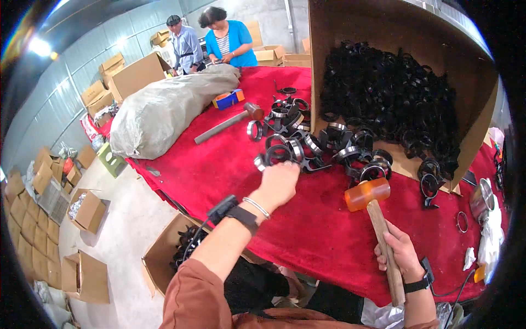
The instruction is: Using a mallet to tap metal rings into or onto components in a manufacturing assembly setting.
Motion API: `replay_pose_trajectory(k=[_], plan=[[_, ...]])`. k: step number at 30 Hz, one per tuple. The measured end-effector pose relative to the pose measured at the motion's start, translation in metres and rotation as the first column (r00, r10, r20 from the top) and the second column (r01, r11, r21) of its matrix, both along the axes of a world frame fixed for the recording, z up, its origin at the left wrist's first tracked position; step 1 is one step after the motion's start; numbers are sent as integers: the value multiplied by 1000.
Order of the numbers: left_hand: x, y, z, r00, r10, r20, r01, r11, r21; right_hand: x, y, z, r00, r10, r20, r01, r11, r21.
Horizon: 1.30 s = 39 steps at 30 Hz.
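Observation:
My left hand (279, 180) reaches over the red table cloth (230, 170) and closes its fingers on a black ring-shaped part with a metal band (272, 156) at the near edge of a loose pile of such parts (323, 142). My right hand (399, 253) grips the wooden handle of a mallet (378, 219). Its orange rubber head (367, 193) hovers just above the cloth, right of the left hand. A big tipped cardboard box (466, 71) spills several more black parts (394, 93) onto the table.
A second mallet with a grey handle (227, 123) lies farther back, beside a stuffed grey sack (164, 109). Two people (219, 41) stand at the table's far end. An open box with black parts (175, 252) sits on the floor below; several cartons line the left wall.

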State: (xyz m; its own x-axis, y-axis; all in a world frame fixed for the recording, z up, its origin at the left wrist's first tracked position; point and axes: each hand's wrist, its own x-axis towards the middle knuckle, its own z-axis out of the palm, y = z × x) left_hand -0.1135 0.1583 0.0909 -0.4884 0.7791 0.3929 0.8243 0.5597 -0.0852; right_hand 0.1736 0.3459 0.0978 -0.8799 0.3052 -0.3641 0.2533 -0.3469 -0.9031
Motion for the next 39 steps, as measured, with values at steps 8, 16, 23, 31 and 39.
replay_pose_trajectory(k=[8, 16, 23, 31, 39], plan=[[-21, -79, 57, 262, -676, 688, -602, 443, 664, -1, 0, -2, 1000, -8, -7, 9, 1000, 22], [113, -155, -33, -18, -898, 440, -895, 211, 394, -2, -2, 0, 1000, -8, 13, 8, 1000, 23], [131, -156, -56, 208, -645, 735, -778, 346, 524, 6, -3, -2, 1000, -9, 4, 9, 1000, 21], [119, -156, -70, 103, -610, 786, -558, 618, 553, -1, -23, -2, 999, -13, 49, -9, 906, 422], [117, -150, -87, 77, -688, 722, -586, 555, 591, 15, -119, -13, 979, 130, -157, -20, 827, 562]])
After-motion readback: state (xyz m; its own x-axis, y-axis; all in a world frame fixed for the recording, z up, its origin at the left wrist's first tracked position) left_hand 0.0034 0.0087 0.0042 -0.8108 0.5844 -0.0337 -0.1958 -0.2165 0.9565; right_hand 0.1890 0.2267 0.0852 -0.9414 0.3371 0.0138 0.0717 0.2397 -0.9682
